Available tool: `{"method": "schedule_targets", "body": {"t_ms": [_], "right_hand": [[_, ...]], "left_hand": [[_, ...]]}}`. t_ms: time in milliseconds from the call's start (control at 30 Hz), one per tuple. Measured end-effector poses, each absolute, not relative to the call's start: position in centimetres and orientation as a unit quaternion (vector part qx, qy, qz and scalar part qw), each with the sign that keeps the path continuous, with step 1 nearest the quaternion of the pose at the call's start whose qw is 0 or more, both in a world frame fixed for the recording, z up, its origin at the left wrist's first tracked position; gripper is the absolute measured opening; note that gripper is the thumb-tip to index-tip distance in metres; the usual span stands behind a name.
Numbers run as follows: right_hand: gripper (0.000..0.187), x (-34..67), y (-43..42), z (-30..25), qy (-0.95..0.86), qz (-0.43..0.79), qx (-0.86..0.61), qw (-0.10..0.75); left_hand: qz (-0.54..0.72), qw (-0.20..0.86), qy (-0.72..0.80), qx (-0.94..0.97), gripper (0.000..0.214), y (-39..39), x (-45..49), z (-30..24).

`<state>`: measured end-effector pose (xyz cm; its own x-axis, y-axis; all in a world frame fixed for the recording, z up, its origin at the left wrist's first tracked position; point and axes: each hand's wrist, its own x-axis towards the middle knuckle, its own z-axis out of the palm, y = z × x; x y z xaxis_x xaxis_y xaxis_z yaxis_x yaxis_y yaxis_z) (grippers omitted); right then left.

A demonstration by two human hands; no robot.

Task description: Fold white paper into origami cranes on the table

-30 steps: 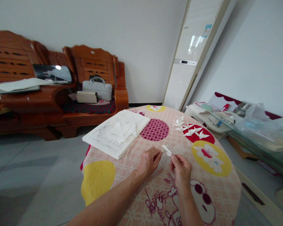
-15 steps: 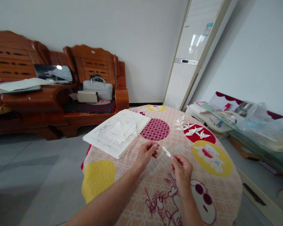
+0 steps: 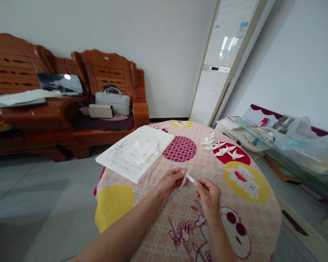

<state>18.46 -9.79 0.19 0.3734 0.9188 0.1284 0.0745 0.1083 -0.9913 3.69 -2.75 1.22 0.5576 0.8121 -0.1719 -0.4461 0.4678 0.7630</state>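
Over the round table with its pink patterned cloth [image 3: 153, 189], both my hands pinch one small folded white paper piece [image 3: 187, 178]. My left hand [image 3: 171, 181] grips its left end with closed fingers. My right hand [image 3: 207, 193] pinches the right end. Several finished white paper cranes [image 3: 221, 149] lie in a cluster on the far right of the cloth. A stack of printed sheets [image 3: 117, 160] with folded white paper on top [image 3: 140, 151] rests at the table's left edge.
A wooden sofa [image 3: 109, 72] holding a grey handbag [image 3: 112, 101] and a quilted purse [image 3: 100, 111] stands behind. A tall white air conditioner [image 3: 221, 62] is in the corner. A glass-topped low table [image 3: 289, 153] with papers and plastic bags runs along the right.
My left hand came back to the paper piece after lifting slightly; the piece now shows a raised flap between my hands. The view shifted a little downward.
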Motion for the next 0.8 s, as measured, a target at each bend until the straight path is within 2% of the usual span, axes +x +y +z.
{"method": "schedule_targets", "body": {"t_ms": [233, 400, 667, 800], "right_hand": [[0.027, 18.06, -9.58, 0.39, -0.359, 0.453, -0.491, 0.651], [0.027, 17.79, -9.64, 0.75, -0.340, 0.517, -0.434, 0.655], [0.030, 17.81, -9.61, 0.95, -0.313, 0.579, -0.377, 0.652], [0.032, 17.75, -9.60, 0.93, -0.323, 0.571, -0.381, 0.652]], "left_hand": [[0.373, 0.856, 0.249, 0.258, 0.013, -2.82, 3.75, 0.92], [0.356, 0.873, 0.257, 0.212, 0.005, -3.27, 3.99, 1.18], [0.312, 0.902, 0.264, 0.141, 0.009, -3.38, 4.08, 0.92], [0.296, 0.908, 0.262, 0.141, 0.012, -3.43, 4.07, 0.89]]}}
